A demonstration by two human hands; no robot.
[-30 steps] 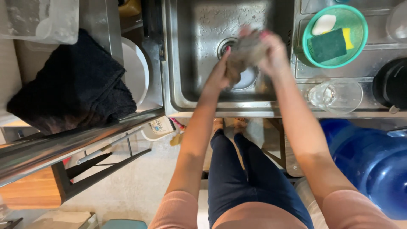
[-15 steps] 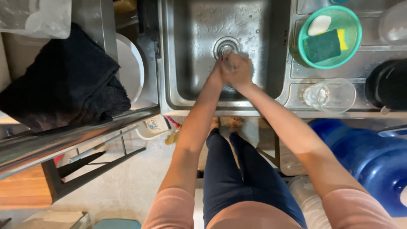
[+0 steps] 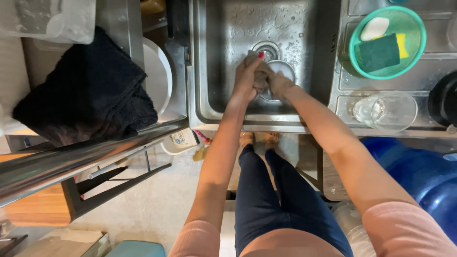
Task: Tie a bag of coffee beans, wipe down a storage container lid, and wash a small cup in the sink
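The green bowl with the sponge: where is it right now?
In the head view, the green bowl sits on the draining board right of the sink, behind the glass.

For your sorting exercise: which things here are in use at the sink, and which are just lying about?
In use: left hand, right hand, cloth, sink, metal strainer.

Lying about: black towel, white plate, green bowl with sponge, glass, blue jug.

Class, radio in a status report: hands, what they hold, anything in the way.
Left hand and right hand both clasped on grey cloth. Over sink, above a small metal bowl by the drain. Nothing blocking.
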